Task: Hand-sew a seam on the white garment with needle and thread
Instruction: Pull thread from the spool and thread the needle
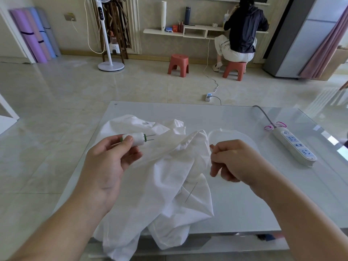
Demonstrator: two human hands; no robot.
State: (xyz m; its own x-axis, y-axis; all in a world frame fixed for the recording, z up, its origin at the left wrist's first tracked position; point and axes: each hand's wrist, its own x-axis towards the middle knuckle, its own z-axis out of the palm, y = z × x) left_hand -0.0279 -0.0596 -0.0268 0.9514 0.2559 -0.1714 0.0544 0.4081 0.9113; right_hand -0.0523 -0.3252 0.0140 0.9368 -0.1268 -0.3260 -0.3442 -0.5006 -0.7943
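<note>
Head view, sewing set-up. My left hand (111, 159) pinches a small spool of white thread with green end caps (136, 139) between thumb and fingers; two thin needles (150, 138) project from the spool's far end, pointing away from the grip toward the right. My right hand (231, 160) is curled, its thumb and forefinger closed together near the fabric edge — on a thread end, as far as I can make out, though the strand itself is too fine to see. Between the two grips lies the crumpled white cloth garment (169, 178), spread on the pale glass-topped table (244, 210) and hanging over its near edge. Below the right hand and nearer to me, a loose steel sewing needle (191, 192) rests slantwise on the fabric, apart from both hands. Just beyond the right hand a ring of clear plastic (216, 131) lies on the glass. Well to the right of that grip sits a white power strip (294, 146) with a grey cord. Across the tiled floor, a person in a dark hoodie (243, 27) sits on a red plastic stool (234, 70) — a second red stool (178, 65) and a white pedestal fan (106, 34) stand to the left of that person.
</note>
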